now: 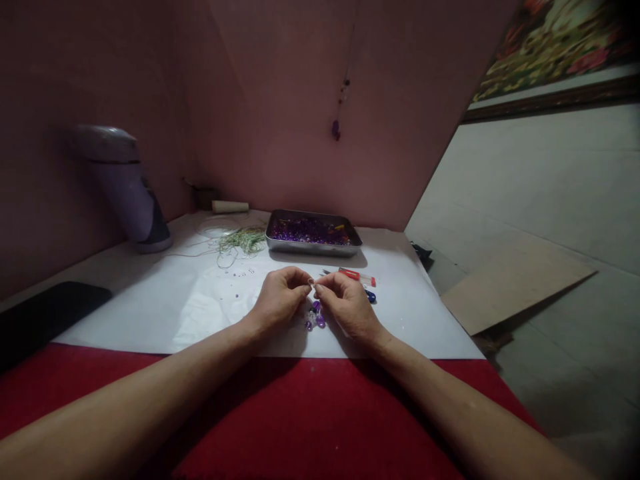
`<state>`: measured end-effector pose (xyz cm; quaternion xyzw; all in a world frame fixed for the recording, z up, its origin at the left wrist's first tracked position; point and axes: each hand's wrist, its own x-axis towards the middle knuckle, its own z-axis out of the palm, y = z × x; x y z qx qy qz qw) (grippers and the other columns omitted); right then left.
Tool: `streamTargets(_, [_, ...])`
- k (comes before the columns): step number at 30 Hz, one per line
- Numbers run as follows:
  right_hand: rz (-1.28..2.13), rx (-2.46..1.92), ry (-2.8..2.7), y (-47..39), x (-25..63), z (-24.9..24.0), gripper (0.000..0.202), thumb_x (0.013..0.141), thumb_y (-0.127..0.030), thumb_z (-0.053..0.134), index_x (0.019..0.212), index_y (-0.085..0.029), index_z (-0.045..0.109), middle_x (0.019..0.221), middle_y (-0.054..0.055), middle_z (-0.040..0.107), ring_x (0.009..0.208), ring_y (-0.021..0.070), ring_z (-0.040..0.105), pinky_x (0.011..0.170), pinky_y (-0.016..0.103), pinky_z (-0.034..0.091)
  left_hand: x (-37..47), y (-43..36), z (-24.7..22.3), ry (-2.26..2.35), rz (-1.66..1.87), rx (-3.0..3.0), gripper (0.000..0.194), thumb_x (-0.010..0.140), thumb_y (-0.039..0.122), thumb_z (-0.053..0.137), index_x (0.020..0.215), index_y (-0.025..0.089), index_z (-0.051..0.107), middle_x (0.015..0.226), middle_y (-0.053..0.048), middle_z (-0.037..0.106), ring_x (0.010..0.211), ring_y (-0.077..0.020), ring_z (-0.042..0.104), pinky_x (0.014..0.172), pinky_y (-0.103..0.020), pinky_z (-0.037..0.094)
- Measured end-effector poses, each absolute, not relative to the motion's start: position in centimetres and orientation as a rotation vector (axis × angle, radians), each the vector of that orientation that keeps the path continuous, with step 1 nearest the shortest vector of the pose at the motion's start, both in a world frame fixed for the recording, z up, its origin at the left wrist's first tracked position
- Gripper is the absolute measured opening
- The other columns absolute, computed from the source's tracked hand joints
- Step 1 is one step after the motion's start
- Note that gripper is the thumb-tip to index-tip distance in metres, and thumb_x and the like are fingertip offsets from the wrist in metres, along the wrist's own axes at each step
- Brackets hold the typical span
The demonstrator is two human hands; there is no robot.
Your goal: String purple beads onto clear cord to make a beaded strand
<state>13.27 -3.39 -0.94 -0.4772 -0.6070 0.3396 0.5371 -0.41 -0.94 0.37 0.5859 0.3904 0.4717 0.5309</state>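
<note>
My left hand (277,297) and my right hand (353,310) meet fingertip to fingertip above the white sheet. Both are closed in a pinch on a small thin loop (311,281), whose material is too small to tell. Just below the fingers is a cluster of purple and clear beads (316,317); whether it hangs from the loop or lies on the sheet, I cannot tell. Beyond my right hand lie a red lighter (353,274) and a dark blue-handled tool (371,296), partly hidden by the hand.
A metal tray (314,249) of purple beads stands behind my hands. Left of it lie tangled greenish cord (245,241) and a pale roll (230,207). A purple appliance (127,193) stands far left, near a black flat object (50,313). A beaded strand (336,129) hangs against the wall.
</note>
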Motion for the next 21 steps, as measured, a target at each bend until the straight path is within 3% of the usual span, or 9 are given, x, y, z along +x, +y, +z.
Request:
streamTargets(10, [0.970,-1.088,-1.346,-3.49,13.19,-0.66,0.013,0.072,-0.026,0.064,0.075,-0.015,0.059,0.064,-0.001,0.059,0.052,0.0091,0.051,0.049,0.022,0.041,-0.34,-1.04,0.37,0.948,1.118,1.407,0.005,0.068,0.018,0.060,0.070,0.014,0.058,0.049,0.003,0.055,0.034,-0.0070,0.045,0.034,-0.019,0.032])
streamTargets(21, [0.976,-1.127,-1.310,-3.64,12.97,-0.21,0.013,0.072,-0.028,0.062,0.072,-0.015,0.057,0.053,-0.003,0.055,0.042,0.0083,0.048,0.041,0.021,0.038,-0.38,-1.17,0.72,0.967,1.107,1.419,0.003,0.065,0.014,0.059,0.068,0.013,0.059,0.053,0.002,0.058,0.037,-0.0064,0.047,0.036,-0.018,0.034])
